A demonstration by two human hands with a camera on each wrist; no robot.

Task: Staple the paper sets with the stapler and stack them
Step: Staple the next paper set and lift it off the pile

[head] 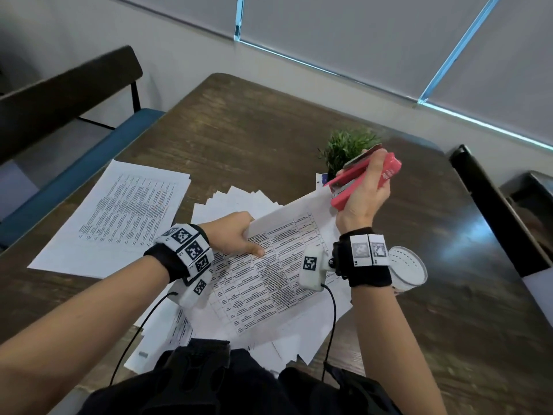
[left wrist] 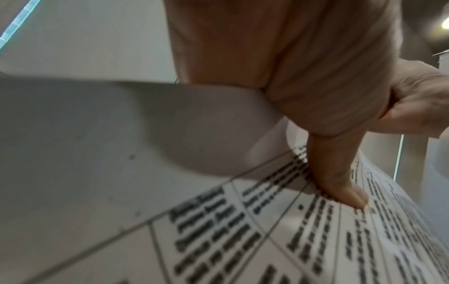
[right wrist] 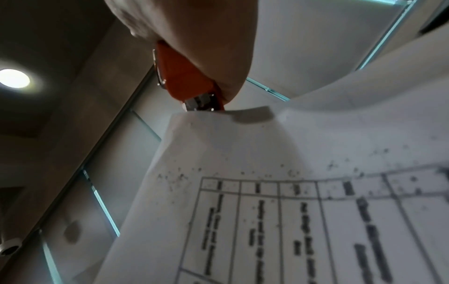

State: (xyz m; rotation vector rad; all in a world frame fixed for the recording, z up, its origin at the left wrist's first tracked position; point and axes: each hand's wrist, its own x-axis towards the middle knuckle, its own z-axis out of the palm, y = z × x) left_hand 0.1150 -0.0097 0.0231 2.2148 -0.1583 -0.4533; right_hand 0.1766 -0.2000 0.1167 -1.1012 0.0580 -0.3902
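The paper set [head: 269, 265] is held raised above loose sheets [head: 236, 202] at the table's near middle. Its left edge is pinched by the left hand [head: 236, 235]; its far corner is set in the mouth of the red stapler [head: 359, 181], gripped by the right hand [head: 365, 199]. A stack [head: 119, 217] lies left, bare table [head: 239, 130] beyond. A plastic cup [head: 410, 268] stands right; its contents cannot be told.

We cannot read the blurred print on the paper set [head: 269, 265]. Its far corner vanishes inside the stapler [head: 362, 181], so we see no staple. Behind the stapler, the plant's [head: 344, 148] pot is hidden. The right hand [head: 363, 202] covers the stapler's middle; under that wrist, a clear cup [head: 410, 269] shows only partly.
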